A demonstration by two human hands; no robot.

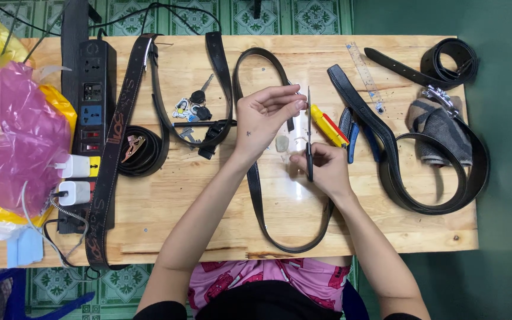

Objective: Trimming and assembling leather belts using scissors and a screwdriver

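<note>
My right hand (325, 169) grips the black handles of a pair of scissors (309, 115), blades pointing away from me. My left hand (263, 117) is raised just left of the blades, its fingertips pinched on something small and thin at the blade; what it is I cannot make out. Both hands hover over a long black belt (256, 195) that loops across the middle of the wooden table (167, 207). A yellow and red utility knife (328, 125) lies right beside the scissors.
Blue-handled pliers (348, 135), a clear ruler (365, 72), more black belts (440, 198) and a grey cloth (437, 127) lie to the right. On the left are keys (192, 106), a brown lettered belt (112, 148), a power strip (90, 89) with chargers and pink plastic bags (16, 136).
</note>
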